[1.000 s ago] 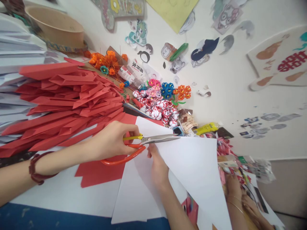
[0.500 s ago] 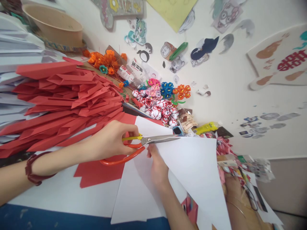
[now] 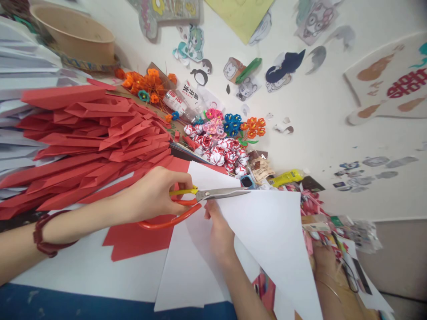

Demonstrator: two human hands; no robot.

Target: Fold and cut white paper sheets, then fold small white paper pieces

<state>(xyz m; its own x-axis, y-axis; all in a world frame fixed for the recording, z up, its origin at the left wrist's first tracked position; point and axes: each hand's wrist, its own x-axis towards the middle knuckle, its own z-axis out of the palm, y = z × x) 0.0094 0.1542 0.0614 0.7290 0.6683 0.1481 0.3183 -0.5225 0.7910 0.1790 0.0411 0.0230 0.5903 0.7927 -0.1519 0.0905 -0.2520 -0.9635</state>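
Observation:
My left hand (image 3: 160, 195), wearing a dark red bracelet (image 3: 46, 235), is closed around the handles of scissors (image 3: 220, 194), one yellow and one orange-red. The nearly closed blades lie along the upper edge of a white paper sheet (image 3: 273, 226); whether paper is between them is hard to tell. Below the blades, my right hand (image 3: 218, 231) is closed on the sheet's left part, some fingers hidden by it. Another white sheet (image 3: 190, 266) lies underneath, beside red paper (image 3: 140, 240).
Folded red paper strips (image 3: 110, 142) are piled at left, next to white ones (image 3: 20, 115). Behind lie red-and-white paper flowers (image 3: 227, 153), orange flowers (image 3: 150, 84) and a tan bowl (image 3: 76, 38). A yellow packet (image 3: 287, 178) sits by the wall. A bare limb (image 3: 328, 271) shows at right.
Almost nothing differs. Both hands, the scissors and the sheet keep their places, with only a very slight shift of the left forearm and bracelet.

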